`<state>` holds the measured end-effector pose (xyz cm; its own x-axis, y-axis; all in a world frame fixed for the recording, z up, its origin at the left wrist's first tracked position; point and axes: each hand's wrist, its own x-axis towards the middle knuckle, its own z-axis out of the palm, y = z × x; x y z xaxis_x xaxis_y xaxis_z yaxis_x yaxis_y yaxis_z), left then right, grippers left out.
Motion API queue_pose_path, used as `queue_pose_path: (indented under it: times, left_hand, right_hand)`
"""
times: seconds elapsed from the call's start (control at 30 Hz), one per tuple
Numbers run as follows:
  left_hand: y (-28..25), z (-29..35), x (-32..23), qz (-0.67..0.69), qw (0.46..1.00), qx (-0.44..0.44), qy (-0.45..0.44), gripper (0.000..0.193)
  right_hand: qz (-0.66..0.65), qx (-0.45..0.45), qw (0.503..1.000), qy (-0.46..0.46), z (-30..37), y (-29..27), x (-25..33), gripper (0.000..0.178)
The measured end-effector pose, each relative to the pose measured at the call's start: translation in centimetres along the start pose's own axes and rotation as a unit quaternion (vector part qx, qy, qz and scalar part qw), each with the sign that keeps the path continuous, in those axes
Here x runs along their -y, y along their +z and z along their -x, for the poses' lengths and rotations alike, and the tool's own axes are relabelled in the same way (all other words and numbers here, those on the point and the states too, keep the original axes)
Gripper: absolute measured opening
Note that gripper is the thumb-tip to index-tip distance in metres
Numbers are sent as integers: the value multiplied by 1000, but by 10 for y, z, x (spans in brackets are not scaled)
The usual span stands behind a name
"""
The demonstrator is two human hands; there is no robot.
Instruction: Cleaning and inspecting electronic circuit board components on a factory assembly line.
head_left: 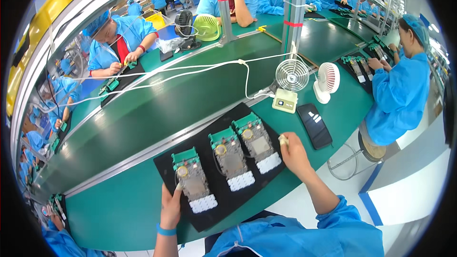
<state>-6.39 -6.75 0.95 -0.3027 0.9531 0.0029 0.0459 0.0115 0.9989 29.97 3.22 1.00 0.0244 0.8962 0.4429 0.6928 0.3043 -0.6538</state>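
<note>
Three green-and-grey circuit board assemblies, the left one, the middle one and the right one, lie in a row on a black mat. Each has a green frame at its far end and a white patch at its near end. My left hand pinches the mat's left edge, its thumb on top beside the left assembly. Beside the mat's right edge my right hand is closed, its fingers curled and pale covers on the fingertips. Whatever is between them is hidden.
Right of the mat lie a dark phone, a small white fan and a wire-guarded fan on a base. White cables cross above the green conveyor. Co-workers sit across and at the right. A metal post stands ahead.
</note>
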Motion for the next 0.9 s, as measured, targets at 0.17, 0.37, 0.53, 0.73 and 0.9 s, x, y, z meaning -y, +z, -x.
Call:
queue_pose_path:
  times: [0.17,0.37,0.53,0.73,0.9]
  left_hand:
    - [3,3,-19,-406,907,-79,82,53]
    - [6,34,-41,-118,991,-64,6,47]
    - [28,31,-46,-18,998,-15,-63,69]
    - [68,52,-41,129,990,-25,-46,94]
    - [67,42,-42,-18,999,19,42,81]
  right_hand:
    - [-8,-44,998,-31,-13,-13,20,18]
    - [-238,207,949,-7,41,5,115,27]
    - [-74,190,974,-101,48,55,139,31]
    - [4,237,968,-80,40,53,126,29]
    - [-125,201,971,-41,37,45,118,25]
